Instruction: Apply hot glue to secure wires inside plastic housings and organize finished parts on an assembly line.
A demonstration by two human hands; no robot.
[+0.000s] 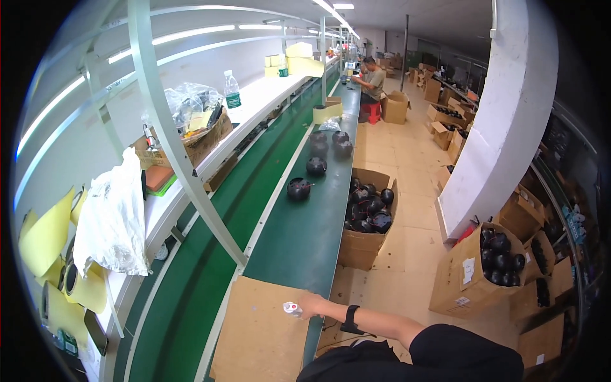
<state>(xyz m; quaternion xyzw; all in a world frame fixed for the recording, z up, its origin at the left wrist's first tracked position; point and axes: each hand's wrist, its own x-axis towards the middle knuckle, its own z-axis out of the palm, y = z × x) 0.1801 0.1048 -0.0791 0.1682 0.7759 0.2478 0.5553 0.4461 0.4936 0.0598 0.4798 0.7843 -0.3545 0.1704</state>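
The right hand (311, 306) has its fingers clamped on a white tool (292, 309), held over the right part of a tan board (254, 344); whether they touch, I cannot tell. The left hand is out of view. A loosened grip might drop the tool over the worktop (286, 248) edge, which runs under the right arm. Past the board, a stretch of worktop offers moving room; a post (184, 146) limits the left side. Farther on stand about 6 dark balls (298, 189); being round, 1 could roll off if nudged. A box (363, 248) of more sits beside that edge. Far off, 1 co-worker (374, 83) sits.
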